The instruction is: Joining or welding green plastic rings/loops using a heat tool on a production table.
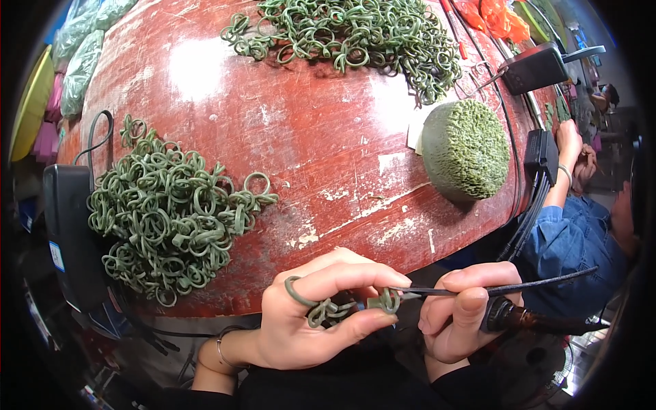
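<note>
My left hand (307,307) is closed, pinching a small green ring (389,301) between thumb and fingertips. More green rings (329,313) are tucked in its palm, and one ring (295,292) loops a finger. My right hand (458,307) grips a thin black rod (547,281), whose left end meets the pinched ring. A dark brown handle (512,318) shows beside that hand's palm; whether the hand holds it I cannot tell. Both hands are in front of the table's near edge. A heap of similar green rings (171,212) lies at the left.
A larger heap of green rings (355,34) covers the far side of the worn red table (307,137). At the right stands a green cylinder (471,150) with a rough top. Black boxes (536,68) with cables line the right edge; another person's hand (568,143) works beyond.
</note>
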A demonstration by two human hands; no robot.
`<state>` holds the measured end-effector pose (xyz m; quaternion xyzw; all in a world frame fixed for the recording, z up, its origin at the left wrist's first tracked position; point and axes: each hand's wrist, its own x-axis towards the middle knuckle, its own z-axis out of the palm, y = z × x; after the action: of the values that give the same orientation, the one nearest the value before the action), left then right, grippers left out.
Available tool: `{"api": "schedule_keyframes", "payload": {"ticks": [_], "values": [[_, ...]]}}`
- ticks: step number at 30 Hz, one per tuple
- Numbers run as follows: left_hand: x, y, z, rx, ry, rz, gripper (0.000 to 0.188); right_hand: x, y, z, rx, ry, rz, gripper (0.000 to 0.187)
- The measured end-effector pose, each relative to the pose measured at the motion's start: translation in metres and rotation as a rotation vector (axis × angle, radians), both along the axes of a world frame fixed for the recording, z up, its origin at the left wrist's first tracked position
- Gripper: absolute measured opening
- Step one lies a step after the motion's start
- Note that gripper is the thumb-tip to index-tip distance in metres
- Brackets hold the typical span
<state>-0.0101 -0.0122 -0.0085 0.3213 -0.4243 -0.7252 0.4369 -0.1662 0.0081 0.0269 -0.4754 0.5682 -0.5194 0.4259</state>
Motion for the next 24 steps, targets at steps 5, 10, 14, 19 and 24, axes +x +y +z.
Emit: {"api": "schedule_keyframes", "payload": {"ticks": [5, 10, 14, 19, 24], "values": [[0.002, -0.003, -0.003, -0.337, -0.254, 0.118, 0.027, -0.010, 0.001, -0.005, -0.044, -0.033, 0.071, 0.022], [0.009, -0.001, 0.002, -0.365, -0.338, 0.127, 0.030, -0.014, 0.003, -0.009, -0.109, 0.016, 0.200, 0.022], [0.007, -0.003, 0.005, -0.324, -0.358, 0.113, 0.028, -0.012, 0.003, 0.000, 0.007, 0.068, 0.098, 0.023], [0.010, -0.003, 0.004, -0.286, -0.332, 0.067, 0.030, -0.009, 0.003, 0.000, 0.066, 0.096, 0.038, 0.026], [0.009, -0.007, 0.007, -0.235, -0.327, 0.041, 0.026, -0.011, 0.002, -0.002, 0.078, 0.070, 0.037, 0.028]]}}
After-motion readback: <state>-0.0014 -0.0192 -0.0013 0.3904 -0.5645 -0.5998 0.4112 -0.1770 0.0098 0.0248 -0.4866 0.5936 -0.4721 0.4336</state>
